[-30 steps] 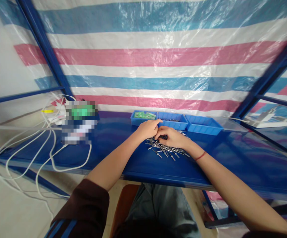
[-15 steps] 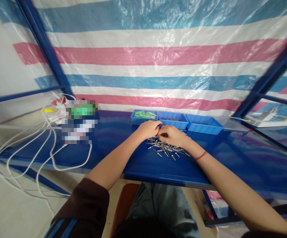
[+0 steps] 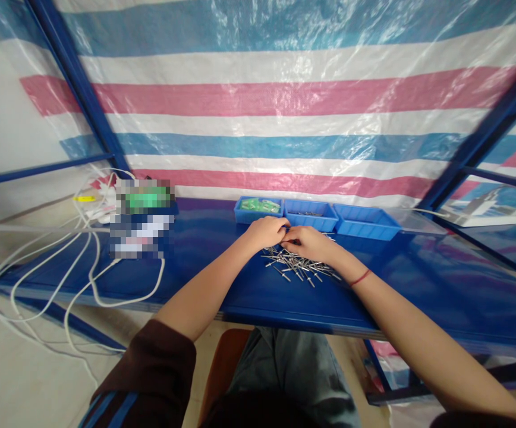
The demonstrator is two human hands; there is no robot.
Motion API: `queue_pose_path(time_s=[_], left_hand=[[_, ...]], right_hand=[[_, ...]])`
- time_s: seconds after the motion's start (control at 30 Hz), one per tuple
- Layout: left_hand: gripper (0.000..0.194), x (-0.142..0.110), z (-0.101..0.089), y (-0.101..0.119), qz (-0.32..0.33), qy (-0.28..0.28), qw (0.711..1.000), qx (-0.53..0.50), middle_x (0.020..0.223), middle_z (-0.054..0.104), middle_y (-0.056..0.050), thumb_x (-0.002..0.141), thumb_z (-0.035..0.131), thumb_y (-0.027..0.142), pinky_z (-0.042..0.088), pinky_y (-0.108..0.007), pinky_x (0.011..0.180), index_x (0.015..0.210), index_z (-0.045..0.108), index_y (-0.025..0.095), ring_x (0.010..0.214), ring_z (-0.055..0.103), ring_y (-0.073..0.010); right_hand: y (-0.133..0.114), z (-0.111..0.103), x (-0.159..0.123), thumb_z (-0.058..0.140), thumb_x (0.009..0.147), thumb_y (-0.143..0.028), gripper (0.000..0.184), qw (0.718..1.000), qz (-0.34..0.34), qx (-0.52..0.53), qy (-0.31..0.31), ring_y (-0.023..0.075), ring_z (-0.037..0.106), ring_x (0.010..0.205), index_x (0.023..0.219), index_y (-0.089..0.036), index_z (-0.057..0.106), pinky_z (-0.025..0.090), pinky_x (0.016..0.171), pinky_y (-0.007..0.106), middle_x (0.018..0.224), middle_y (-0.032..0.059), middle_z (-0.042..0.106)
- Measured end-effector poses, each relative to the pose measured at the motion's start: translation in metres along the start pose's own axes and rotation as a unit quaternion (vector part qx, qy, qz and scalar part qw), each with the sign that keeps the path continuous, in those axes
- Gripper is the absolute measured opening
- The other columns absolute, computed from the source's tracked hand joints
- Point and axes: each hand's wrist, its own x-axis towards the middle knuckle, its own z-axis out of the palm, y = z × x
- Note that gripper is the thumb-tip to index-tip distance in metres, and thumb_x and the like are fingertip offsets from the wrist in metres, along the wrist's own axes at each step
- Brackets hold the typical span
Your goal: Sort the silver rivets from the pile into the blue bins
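My left hand [image 3: 267, 230] and my right hand [image 3: 309, 242] meet at the fingertips, just in front of the blue bins. Both have bent, closed fingers; whatever lies between them is hidden. Under and in front of my right hand spreads a loose pile of silver blind rivets [image 3: 300, 267] on the blue table [image 3: 249, 291]. Behind the hands, the middle bin [image 3: 329, 223] holds a few thin metal pieces that look like the same rivets. Small green-and-white packets [image 3: 258, 205] fill the left bin [image 3: 240, 217].
A third blue bin [image 3: 367, 224] completes the row at right. White cables [image 3: 93, 279] loop over the table's left end, near a blurred-out patch. Blue frame posts [image 3: 75, 83] stand at both sides, with striped plastic sheeting [image 3: 285, 95] behind. A white device [image 3: 485, 211] is at far right.
My hands stay together at the same spot, and the fingers of my right hand shift slightly. The rivet pile and the bins look unchanged.
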Motion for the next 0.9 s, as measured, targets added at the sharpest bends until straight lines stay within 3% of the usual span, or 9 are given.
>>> queue_pose_path(time_s=[0.4, 0.77, 0.9], left_hand=[[0.035, 0.000, 0.000, 0.001, -0.002, -0.015, 0.999, 0.037, 0.113, 0.067, -0.004, 0.088, 0.040, 0.023, 0.049, -0.035, 0.086, 0.112, 0.064, 0.027, 0.103, 0.062, -0.0239], [0.033, 0.001, -0.002, -0.002, -0.001, -0.024, 1.000, 0.019, 0.113, 0.067, -0.004, 0.087, 0.040, 0.024, 0.049, -0.038, 0.085, 0.109, 0.066, 0.026, 0.104, 0.062, -0.0257], [0.033, 0.001, -0.003, -0.002, -0.002, -0.021, 1.000, 0.023, 0.113, 0.067, -0.005, 0.087, 0.041, 0.024, 0.048, -0.035, 0.085, 0.109, 0.066, 0.025, 0.104, 0.062, -0.0247]], right_hand=[[0.006, 0.002, 0.002, 0.054, 0.083, -0.025, 0.022, 0.997, 0.064, 0.028, -0.032, 0.0126, 0.051, 0.056, 0.075, -0.016, 0.071, 0.032, 0.057, 0.025, 0.066, 0.0014, 0.064], [0.012, -0.002, -0.002, 0.049, 0.078, -0.010, 0.027, 0.999, 0.033, 0.029, 0.027, 0.0149, 0.059, 0.072, 0.087, -0.018, 0.073, 0.042, 0.070, 0.027, 0.086, 0.0052, 0.069], [0.008, -0.003, -0.002, 0.046, 0.075, -0.006, 0.030, 1.000, 0.018, 0.006, 0.009, 0.0137, 0.058, 0.070, 0.083, -0.018, 0.073, 0.042, 0.069, 0.026, 0.084, 0.0050, 0.068]])
